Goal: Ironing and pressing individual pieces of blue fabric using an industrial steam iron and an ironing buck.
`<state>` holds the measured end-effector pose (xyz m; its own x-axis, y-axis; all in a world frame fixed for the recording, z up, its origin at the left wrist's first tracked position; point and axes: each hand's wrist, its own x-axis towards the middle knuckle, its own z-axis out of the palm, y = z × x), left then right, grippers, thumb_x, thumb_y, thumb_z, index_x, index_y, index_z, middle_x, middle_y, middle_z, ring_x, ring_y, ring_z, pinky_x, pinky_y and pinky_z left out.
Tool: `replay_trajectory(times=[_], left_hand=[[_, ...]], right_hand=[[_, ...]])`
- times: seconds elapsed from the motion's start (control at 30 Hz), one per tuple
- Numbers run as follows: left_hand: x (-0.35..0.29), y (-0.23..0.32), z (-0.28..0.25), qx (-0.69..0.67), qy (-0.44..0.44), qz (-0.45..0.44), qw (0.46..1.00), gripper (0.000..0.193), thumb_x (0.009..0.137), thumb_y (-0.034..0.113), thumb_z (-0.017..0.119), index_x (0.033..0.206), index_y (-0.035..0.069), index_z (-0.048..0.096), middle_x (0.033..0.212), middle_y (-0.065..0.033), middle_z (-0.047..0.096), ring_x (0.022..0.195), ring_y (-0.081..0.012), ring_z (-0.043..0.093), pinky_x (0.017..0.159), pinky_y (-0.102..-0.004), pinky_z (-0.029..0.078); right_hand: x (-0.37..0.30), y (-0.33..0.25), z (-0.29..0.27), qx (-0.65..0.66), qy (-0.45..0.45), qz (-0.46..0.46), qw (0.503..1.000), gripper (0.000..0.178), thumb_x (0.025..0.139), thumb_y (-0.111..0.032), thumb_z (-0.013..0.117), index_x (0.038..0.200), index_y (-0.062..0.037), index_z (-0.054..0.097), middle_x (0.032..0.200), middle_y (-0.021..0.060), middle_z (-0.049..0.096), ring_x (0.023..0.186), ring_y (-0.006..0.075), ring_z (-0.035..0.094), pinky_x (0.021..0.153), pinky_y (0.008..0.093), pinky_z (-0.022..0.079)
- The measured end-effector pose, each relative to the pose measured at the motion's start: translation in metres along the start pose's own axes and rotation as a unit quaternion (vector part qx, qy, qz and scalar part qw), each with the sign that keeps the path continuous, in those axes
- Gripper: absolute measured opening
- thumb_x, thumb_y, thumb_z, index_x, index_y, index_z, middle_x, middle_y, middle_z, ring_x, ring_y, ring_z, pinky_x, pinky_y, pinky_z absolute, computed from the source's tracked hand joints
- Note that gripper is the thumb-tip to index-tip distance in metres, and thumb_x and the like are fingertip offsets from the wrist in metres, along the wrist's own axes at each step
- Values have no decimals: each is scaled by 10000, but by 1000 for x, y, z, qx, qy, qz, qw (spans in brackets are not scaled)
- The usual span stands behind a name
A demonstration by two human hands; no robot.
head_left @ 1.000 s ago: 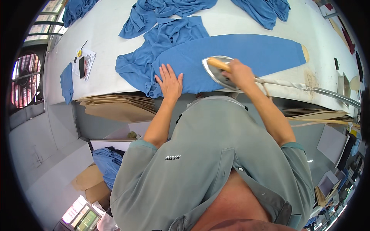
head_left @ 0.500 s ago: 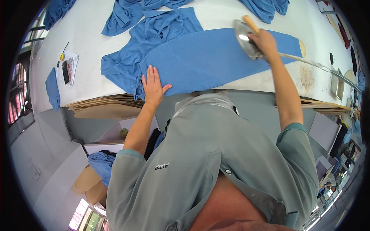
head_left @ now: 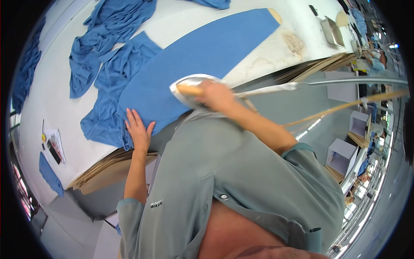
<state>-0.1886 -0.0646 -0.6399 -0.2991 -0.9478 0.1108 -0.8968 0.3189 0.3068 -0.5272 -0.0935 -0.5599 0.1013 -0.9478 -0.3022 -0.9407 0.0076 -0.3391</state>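
A blue knit garment [head_left: 185, 52] lies stretched smooth over a long flat form, whose pale tip [head_left: 275, 16] shows at the far right end. My right hand [head_left: 217, 97], blurred, is closed round the wooden handle of a silver iron [head_left: 188, 90]. The iron is over the garment's near edge, close to my body; whether it touches the cloth I cannot tell. At the near left end my left hand [head_left: 139, 131] lies flat on the garment with its fingers out. Left of the form, the rest of the garment is bunched in folds [head_left: 110, 114].
More blue garments [head_left: 118, 21] are heaped at the back left of the white table [head_left: 64, 93]. A phone [head_left: 54, 152] on papers and a blue cloth piece [head_left: 51, 175] lie at left. A metal tray [head_left: 332, 32] stands far right. The iron's hose [head_left: 271, 89] trails right.
My right hand has brought the iron from the form's far right part leftward and towards me. My left hand stays on the garment. The whole view has turned.
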Motion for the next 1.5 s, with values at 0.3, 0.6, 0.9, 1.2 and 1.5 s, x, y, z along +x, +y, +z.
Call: replay_trajectory(times=[0.3, 0.6, 0.9, 1.2, 1.5], left_hand=[[-29, 28, -49, -138, 125, -165, 969, 499, 1018, 162, 472, 1447, -64, 351, 1473, -261, 390, 1325, -406, 416, 1129, -437, 305], [43, 111, -29, -146, 107, -190, 965, 443, 1026, 153, 443, 1415, -56, 399, 1436, -248, 426, 1304, -390, 442, 1113, -431, 330], [310, 276, 51, -177, -28, 158, 971, 516, 958, 176, 565, 1433, 19, 436, 1490, -232, 388, 1351, -403, 401, 1116, -450, 325], [462, 438, 172, 14, -102, 399, 911, 669, 976, 530, 421, 1513, 140, 344, 1578, -143, 292, 1466, -351, 232, 1167, -579, 161], [465, 446, 174, -27, -67, 367, 927, 603, 1004, 532, 368, 1479, 162, 400, 1533, -65, 395, 1450, -287, 289, 1178, -577, 134]], right_hand=[[97, -125, -2, 7, 47, -259, 965, 113, 805, -140, 645, 848, -42, 680, 869, 139, 659, 633, 277, 656, 564, 396, 535], [170, 106, -95, -17, 109, -7, 994, 246, 823, -287, 690, 898, -55, 658, 924, 120, 666, 756, 288, 657, 657, 387, 533], [177, 381, -222, -26, 137, 224, 965, 401, 896, -420, 645, 931, -21, 623, 868, 149, 642, 732, 326, 647, 700, 409, 533], [153, 475, -237, -53, 159, 184, 969, 480, 841, -482, 690, 889, -15, 590, 845, 138, 587, 659, 316, 647, 653, 396, 548], [89, 503, -245, -122, 189, 301, 927, 432, 897, -469, 621, 909, -38, 601, 917, 100, 573, 680, 312, 619, 657, 397, 517]])
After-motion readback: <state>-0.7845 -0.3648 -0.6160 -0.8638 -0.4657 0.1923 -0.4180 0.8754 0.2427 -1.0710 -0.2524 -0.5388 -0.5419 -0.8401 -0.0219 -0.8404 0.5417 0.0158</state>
